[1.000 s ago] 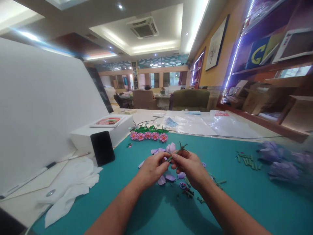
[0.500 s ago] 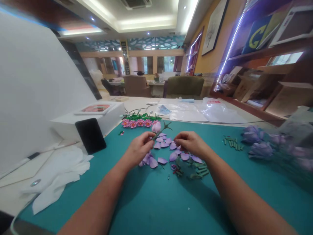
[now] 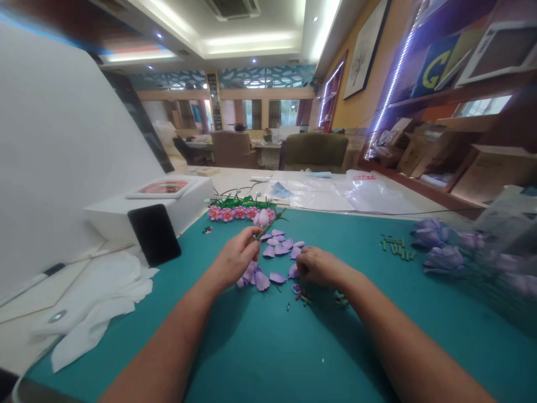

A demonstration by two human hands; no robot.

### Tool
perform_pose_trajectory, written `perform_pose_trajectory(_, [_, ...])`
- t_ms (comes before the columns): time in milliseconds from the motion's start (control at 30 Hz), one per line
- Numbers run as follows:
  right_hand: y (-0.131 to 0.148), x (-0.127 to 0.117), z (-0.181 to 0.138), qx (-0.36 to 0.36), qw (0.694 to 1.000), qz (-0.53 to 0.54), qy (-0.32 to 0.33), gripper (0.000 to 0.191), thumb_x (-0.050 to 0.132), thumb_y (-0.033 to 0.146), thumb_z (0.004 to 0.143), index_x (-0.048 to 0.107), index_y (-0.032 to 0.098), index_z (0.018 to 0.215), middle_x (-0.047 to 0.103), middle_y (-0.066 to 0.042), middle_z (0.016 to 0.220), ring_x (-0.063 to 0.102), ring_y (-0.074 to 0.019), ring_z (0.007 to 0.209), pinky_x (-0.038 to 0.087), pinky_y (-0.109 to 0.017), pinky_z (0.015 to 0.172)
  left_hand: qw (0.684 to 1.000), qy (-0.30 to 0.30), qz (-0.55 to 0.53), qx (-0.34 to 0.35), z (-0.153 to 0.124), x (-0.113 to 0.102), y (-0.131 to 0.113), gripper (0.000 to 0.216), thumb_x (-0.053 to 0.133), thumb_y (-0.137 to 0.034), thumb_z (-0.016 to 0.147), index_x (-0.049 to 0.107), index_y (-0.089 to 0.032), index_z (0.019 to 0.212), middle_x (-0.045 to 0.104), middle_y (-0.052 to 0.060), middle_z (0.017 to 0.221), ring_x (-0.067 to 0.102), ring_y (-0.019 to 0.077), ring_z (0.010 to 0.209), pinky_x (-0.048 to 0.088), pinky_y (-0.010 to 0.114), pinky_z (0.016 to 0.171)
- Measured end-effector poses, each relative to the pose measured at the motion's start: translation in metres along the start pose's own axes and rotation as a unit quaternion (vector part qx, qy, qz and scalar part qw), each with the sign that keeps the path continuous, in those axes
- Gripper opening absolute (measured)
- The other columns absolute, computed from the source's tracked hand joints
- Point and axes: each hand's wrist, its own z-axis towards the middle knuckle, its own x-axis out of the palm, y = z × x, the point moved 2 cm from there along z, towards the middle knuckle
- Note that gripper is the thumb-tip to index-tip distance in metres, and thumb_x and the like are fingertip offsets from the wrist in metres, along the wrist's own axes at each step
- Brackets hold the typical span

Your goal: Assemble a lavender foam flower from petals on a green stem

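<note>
Over the green mat (image 3: 251,358), a green stem (image 3: 272,221) in the left hand (image 3: 235,256)

The green stem tilts up and away from the left hand. The left grip is closed around its lower end. A pale purple bud (image 3: 262,218) is right by it, but I can't tell if they are joined. The right hand (image 3: 318,266) is low near the loose purple petals (image 3: 274,251), with curled fingers. I can't tell if that grip has anything in it.

The stem looks light and stiff, like toy plastic. Hold it low down, where it is plain. The bud looks smooth, maybe a bit slippery, and a hard squeeze could pop bits off.

The mat lies on a pale surface (image 3: 235,176). Pink flowers (image 3: 239,213) are in a row farther back, and big purple flowers (image 3: 443,258) are off to the right. A black slab (image 3: 154,235) leans by a white box (image 3: 138,215).

Behind are chairs (image 3: 314,152), and tall shelves (image 3: 444,120) are on the right.
</note>
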Motion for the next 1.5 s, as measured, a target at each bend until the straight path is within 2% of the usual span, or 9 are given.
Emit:
perform_pose_trajectory(367, [-0.002, 0.004, 0.000, 0.017, 1.000, 0.003, 0.025, 0.023, 0.060, 0.007, 0.061, 0.070, 0.018, 0.078, 0.067, -0.007, 0.085, 0.057, -0.0193, 0.078, 0.028, -0.024, 0.058, 0.997, -0.016, 0.079, 0.013, -0.002, 0.000, -0.002, 0.032, 0.037, -0.025, 0.085, 0.057, -0.017, 0.109, 0.059, -0.001, 0.067, 0.056, 0.0169, 0.067, 0.042, 0.027, 0.066])
perform_pose_trajectory(533, [0.001, -0.004, -0.002, 0.008, 1.000, 0.013, 0.019, 0.015, 0.057, 0.008, 0.065, 0.065, 0.018, 0.074, 0.066, -0.005, 0.080, 0.055, -0.0156, 0.071, 0.027, -0.023, 0.056, 0.989, -0.023, 0.144, 0.012, -0.002, 0.002, 0.002, 0.034, 0.035, -0.026, 0.088, 0.055, -0.018, 0.114, 0.068, 0.005, 0.090, 0.061, 0.0204, 0.083, 0.044, 0.030, 0.074])
perform_pose_trajectory(633, [0.012, -0.017, -0.006, 0.014, 0.997, 0.064, -0.035, 0.009, 0.054, 0.012, 0.073, 0.060, 0.019, 0.076, 0.063, -0.002, 0.073, 0.052, -0.0132, 0.064, 0.026, -0.022, 0.055, 0.981, -0.035, 0.189, 0.000, -0.002, 0.004, 0.004, 0.035, 0.035, -0.025, 0.090, 0.053, -0.019, 0.119, 0.068, 0.007, 0.101, 0.062, 0.0217, 0.089, 0.044, 0.031, 0.078])
perform_pose_trajectory(767, [0.033, -0.031, -0.012, -0.002, 0.982, 0.126, -0.143, 0.006, 0.052, 0.017, 0.080, 0.053, 0.021, 0.076, 0.059, 0.002, 0.063, 0.047, -0.0115, 0.057, 0.027, -0.022, 0.054, 0.972, -0.036, 0.233, -0.017, -0.002, 0.009, 0.006, 0.034, 0.035, -0.025, 0.092, 0.052, -0.021, 0.121, 0.070, 0.005, 0.094, 0.065, 0.0213, 0.084, 0.045, 0.031, 0.078])
perform_pose_trajectory(933, [0.050, -0.035, -0.018, -0.022, 0.951, 0.129, -0.279, 0.015, 0.054, 0.030, 0.084, 0.051, 0.021, 0.072, 0.058, 0.002, 0.060, 0.046, -0.0119, 0.053, 0.028, -0.022, 0.052, 0.963, -0.029, 0.268, -0.024, -0.003, 0.012, 0.002, 0.033, 0.037, -0.024, 0.093, 0.051, -0.023, 0.122, 0.071, 0.004, 0.091, 0.066, 0.0217, 0.085, 0.046, 0.030, 0.076])
perform_pose_trajectory(1067, [0.055, -0.035, -0.022, -0.030, 0.923, 0.125, -0.363, 0.018, 0.053, 0.032, 0.085, 0.050, 0.021, 0.071, 0.058, 0.002, 0.059, 0.048, -0.0119, 0.051, 0.029, -0.023, 0.052, 0.957, -0.021, 0.290, -0.019, -0.003, 0.015, 0.002, 0.033, 0.038, -0.023, 0.093, 0.050, -0.025, 0.123, 0.071, 0.004, 0.092, 0.067, 0.0219, 0.087, 0.046, 0.030, 0.075])
perform_pose_trajectory(1200, [0.057, -0.035, -0.023, -0.039, 0.911, 0.116, -0.393, 0.017, 0.052, 0.030, 0.085, 0.050, 0.021, 0.070, 0.056, 0.002, 0.057, 0.048, -0.0118, 0.049, 0.030, -0.023, 0.051, 0.954, -0.022, 0.299, -0.011, -0.003, 0.018, 0.002, 0.032, 0.038, -0.024, 0.093, 0.050, -0.026, 0.123, 0.071, 0.003, 0.092, 0.067, 0.0215, 0.085, 0.046, 0.029, 0.073])
perform_pose_trajectory(1500, [0.055, -0.034, -0.022, -0.041, 0.917, 0.101, -0.384, 0.017, 0.052, 0.029, 0.086, 0.050, 0.021, 0.071, 0.058, 0.002, 0.059, 0.050, -0.0118, 0.050, 0.030, -0.022, 0.051, 0.946, -0.021, 0.323, -0.006, -0.006, 0.019, -0.001, 0.032, 0.038, -0.024, 0.093, 0.049, -0.025, 0.123, 0.071, 0.005, 0.097, 0.068, 0.0231, 0.088, 0.047, 0.029, 0.072])
